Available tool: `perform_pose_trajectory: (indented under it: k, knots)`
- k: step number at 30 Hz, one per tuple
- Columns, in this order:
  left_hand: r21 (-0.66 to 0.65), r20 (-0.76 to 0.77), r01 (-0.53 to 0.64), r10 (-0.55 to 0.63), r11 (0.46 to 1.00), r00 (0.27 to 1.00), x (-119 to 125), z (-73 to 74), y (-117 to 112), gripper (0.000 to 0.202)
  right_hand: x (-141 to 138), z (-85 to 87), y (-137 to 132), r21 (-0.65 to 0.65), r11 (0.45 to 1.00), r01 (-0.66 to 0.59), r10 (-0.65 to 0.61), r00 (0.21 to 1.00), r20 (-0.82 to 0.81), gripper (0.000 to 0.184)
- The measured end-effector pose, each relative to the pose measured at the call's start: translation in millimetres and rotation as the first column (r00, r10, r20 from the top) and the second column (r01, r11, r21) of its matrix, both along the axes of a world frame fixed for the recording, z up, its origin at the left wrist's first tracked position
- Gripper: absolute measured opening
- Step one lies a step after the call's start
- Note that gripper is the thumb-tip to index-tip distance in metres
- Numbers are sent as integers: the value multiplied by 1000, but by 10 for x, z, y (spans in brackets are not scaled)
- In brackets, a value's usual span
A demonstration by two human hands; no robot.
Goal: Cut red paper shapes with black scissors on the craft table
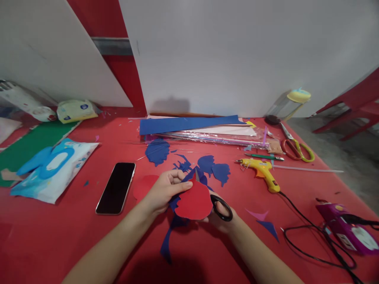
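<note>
Red rounded paper cut-out (194,203), backed by a ragged dark blue paper piece (173,221): probably light, thin and floppy, easily creased or torn, so best pinched near the edge, close to the cut line. Held just above the red bench (59,244), low in the middle. Pinched at its left edge by the left hand (162,191). Black-handled scissors (220,208) gripped in the right hand (220,221), blade tip showing above the cut-out. Nearby: black phone (116,188), yellow glue gun (262,171), blue paper scraps (207,165).
</note>
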State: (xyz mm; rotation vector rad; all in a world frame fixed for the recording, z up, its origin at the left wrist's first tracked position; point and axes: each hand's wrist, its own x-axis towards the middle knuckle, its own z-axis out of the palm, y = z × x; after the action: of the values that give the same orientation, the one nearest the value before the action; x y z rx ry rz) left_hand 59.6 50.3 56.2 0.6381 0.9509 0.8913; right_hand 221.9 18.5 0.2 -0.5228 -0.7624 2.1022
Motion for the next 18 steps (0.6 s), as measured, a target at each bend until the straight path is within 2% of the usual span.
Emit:
perform_pose_trajectory:
  k: [5, 12, 18]
  knots:
    - [1, -6, 22, -22, 1000, 1000, -16, 39, -17, 41, 0, 28, -17, 40, 998, -47, 49, 997, -53, 43]
    - [28, -121, 134, -130, 991, 984, -100, 122, -12, 42, 43, 72, -7, 71, 994, -80, 80, 997, 6, 48]
    - [48, -127, 115, -108, 992, 986, -125, 236, -35, 39, 17, 95, 0, 51, 993, -110, 112, 993, -44, 46]
